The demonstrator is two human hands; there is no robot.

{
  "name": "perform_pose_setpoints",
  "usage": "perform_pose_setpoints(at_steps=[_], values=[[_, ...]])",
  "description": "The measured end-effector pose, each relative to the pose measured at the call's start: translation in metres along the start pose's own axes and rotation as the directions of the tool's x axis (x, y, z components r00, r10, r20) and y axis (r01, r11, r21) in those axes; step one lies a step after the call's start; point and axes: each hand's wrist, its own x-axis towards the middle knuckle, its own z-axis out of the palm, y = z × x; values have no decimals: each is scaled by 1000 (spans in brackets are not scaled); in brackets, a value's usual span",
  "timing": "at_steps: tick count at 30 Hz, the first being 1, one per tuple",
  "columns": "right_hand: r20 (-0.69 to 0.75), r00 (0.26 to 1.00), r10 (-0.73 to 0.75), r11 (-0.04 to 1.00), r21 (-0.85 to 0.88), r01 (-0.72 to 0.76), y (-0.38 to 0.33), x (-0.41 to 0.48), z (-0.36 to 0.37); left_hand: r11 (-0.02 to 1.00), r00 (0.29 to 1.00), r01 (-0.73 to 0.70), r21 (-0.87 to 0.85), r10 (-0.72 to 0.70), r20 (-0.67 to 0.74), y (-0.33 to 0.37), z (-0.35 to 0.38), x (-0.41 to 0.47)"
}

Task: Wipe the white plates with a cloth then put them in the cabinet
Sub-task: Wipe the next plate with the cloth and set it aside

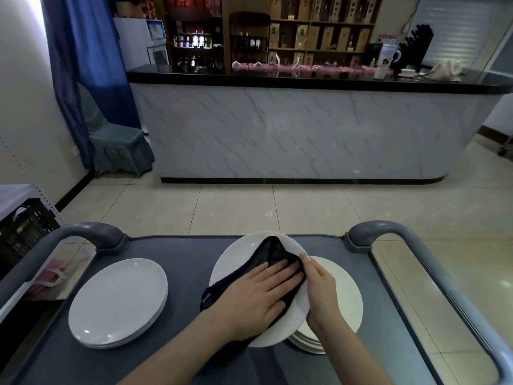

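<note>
Both hands work on one white plate [236,262], raised and tilted over the grey cart top [177,251]: my left hand [258,290] lies flat with fingers spread, pressing the dark cloth [273,251] against the plate's face, while my right hand [319,287] pinches the rim at about 3 o'clock, thumb on top. The two hands almost touch at the cloth's edge. Below the plate, toward 4 o'clock, sits a stack of plates [341,290], which I judge to be the ones not yet wiped; a second stack [119,298] rests well apart at 9 o'clock on the cart. To do this step well I would keep the right grip firm and turn the plate by its rim, sweeping the cloth in rings from centre to edge, reaching the bare arc near 11 o'clock. Pressing too hard on the unsupported left side could lever the plate out of my pinch. I see no cabinet from this view.
</note>
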Motion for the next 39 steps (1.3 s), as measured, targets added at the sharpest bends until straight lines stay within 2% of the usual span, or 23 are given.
perform_pose_setpoints(at_steps=[2, 5, 8, 11, 15, 19, 22, 27, 33, 35, 39], values=[[8, 1000, 1, 1000, 0, -1, 0, -3, 0, 997, 997, 71, -22, -71, -18, -2, 0, 3], [-18, 1000, -16, 1000, -22, 15, -3, -4, -1, 959, 961, 271, -87, -274, -31, -16, -3, 0], [-76, 996, -38, 999, -17, 37, -10, -1, -5, 927, 927, 374, -40, -374, -9, -21, -8, -10], [-131, 989, -68, 997, 10, 70, -20, 4, -9, 932, 932, 362, -39, -362, -5, -6, -9, -24], [-215, 973, -79, 994, 54, 92, -26, 8, -5, 962, 962, 270, -40, -271, -32, 35, -3, -35], [-204, 978, -54, 994, 77, 71, -18, 1, 6, 972, 971, 219, -80, -226, -81, 46, 0, -12], [-187, 981, -39, 995, 85, 56, -13, -4, 10, 975, 977, 202, -88, -208, -54, 33, -4, 8], [-150, 988, -37, 999, 12, 39, -1, -11, 16, 959, 959, 271, -86, -277, -55, 2, -10, 33], [-203, 976, -78, 996, 21, 84, -15, -6, 5, 904, 905, 424, -50, -425, -30, -30, -8, 12], [-209, 972, -112, 993, 22, 119, -23, -2, 3, 901, 901, 431, -38, -432, -31, -28, -3, -5], [-228, 964, -137, 988, 33, 149, -29, 3, 0, 922, 928, 361, -139, -370, -46, -5, 6, -31]])
